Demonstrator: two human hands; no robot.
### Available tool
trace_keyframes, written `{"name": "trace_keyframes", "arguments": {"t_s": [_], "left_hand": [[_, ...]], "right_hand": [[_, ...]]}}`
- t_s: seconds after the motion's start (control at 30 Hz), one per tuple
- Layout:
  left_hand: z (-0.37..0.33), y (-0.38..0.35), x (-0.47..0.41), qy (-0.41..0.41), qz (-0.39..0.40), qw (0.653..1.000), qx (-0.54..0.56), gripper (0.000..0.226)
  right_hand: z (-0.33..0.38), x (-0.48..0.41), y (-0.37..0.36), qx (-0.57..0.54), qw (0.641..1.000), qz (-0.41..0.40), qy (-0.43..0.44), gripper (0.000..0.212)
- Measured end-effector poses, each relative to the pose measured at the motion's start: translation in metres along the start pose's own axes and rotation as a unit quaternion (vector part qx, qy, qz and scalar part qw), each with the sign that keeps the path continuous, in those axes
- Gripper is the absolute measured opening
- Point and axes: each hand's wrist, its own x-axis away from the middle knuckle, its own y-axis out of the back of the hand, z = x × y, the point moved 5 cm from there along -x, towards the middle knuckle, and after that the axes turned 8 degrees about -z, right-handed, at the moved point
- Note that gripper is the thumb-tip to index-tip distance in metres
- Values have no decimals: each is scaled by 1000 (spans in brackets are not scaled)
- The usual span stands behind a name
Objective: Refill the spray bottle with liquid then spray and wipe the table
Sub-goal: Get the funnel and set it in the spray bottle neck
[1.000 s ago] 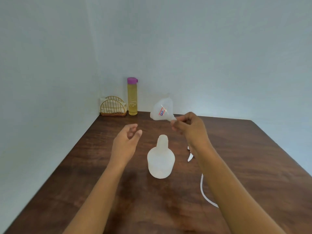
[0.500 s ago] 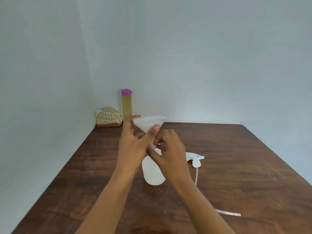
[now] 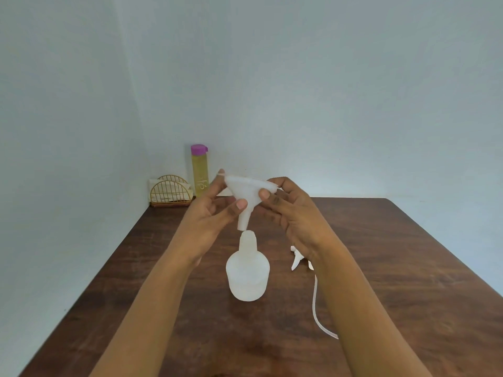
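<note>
A white translucent spray bottle (image 3: 247, 270) stands upright and uncapped on the brown wooden table (image 3: 381, 268). Just above its neck I hold a white funnel (image 3: 246, 195) upright, its spout tip a little above the opening. My left hand (image 3: 215, 210) grips the funnel's left rim and cone, and my right hand (image 3: 288, 210) grips its right rim. The white spray head (image 3: 298, 258) with its long dip tube lies on the table to the right of the bottle, partly hidden by my right forearm. A tall bottle of yellow liquid (image 3: 200, 172) with a purple cap stands at the back left.
A gold wire napkin holder (image 3: 170, 193) with white napkins sits in the back left corner by the walls. The table's left edge runs close to the left wall.
The funnel has turned upright and now sits over the bottle's neck with both hands on its rim. One second ago only my right hand held it, tilted, and my left hand was open.
</note>
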Motion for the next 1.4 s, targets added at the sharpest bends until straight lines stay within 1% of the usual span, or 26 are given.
{"name": "trace_keyframes", "arguments": {"t_s": [0.07, 0.13, 0.23, 0.33, 0.4, 0.47, 0.53, 0.57, 0.73, 0.9, 0.97, 1.03, 1.13, 1.23, 1.4], "left_hand": [[-4, 5, 2, -14, -33, 999, 37, 74], [-6, 7, 4, -22, -63, 995, 68, 69], [-5, 7, 0, -11, -106, 990, 90, 59], [1, 8, -8, -2, -125, 988, 91, 45], [8, 7, -11, -1, -124, 988, 93, 40], [16, 6, -12, 7, -121, 988, 96, 39], [24, 7, -13, 12, -118, 988, 100, 39], [27, 7, -13, 15, -115, 988, 101, 39], [37, 9, -14, 34, -93, 990, 96, 37], [46, 13, -14, 64, -79, 990, 96, 41], [51, 13, -12, 77, -76, 989, 99, 39], [56, 13, -9, 92, -81, 987, 105, 35], [63, 13, -6, 108, -100, 985, 90, 36], [68, 13, -4, 117, -112, 983, 80, 31], [68, 15, -2, 117, -125, 982, 78, 26]], "right_hand": [[0, -2, 7, 82, 995, -28, 37, 28], [1, -2, 9, 142, 988, -38, 58, 30], [1, -6, 9, 173, 982, -27, 70, 36], [1, -9, 9, 187, 979, -24, 77, 44], [1, -10, 10, 201, 976, -32, 83, 53], [-2, -10, 12, 214, 973, -39, 79, 69], [-9, -11, 13, 211, 975, -38, 61, 83], [-13, -11, 14, 210, 976, -36, 51, 86], [-24, -11, 17, 216, 975, -36, 29, 81], [-32, -11, 17, 245, 968, -34, 32, 85], [-39, -10, 18, 254, 966, -37, 32, 87], [-44, -7, 18, 277, 959, -44, 39, 87], [-50, -3, 17, 324, 944, -41, 46, 85], [-56, 0, 15, 341, 938, -35, 47, 85], [-55, 3, 15, 359, 932, -21, 39, 95]]}}
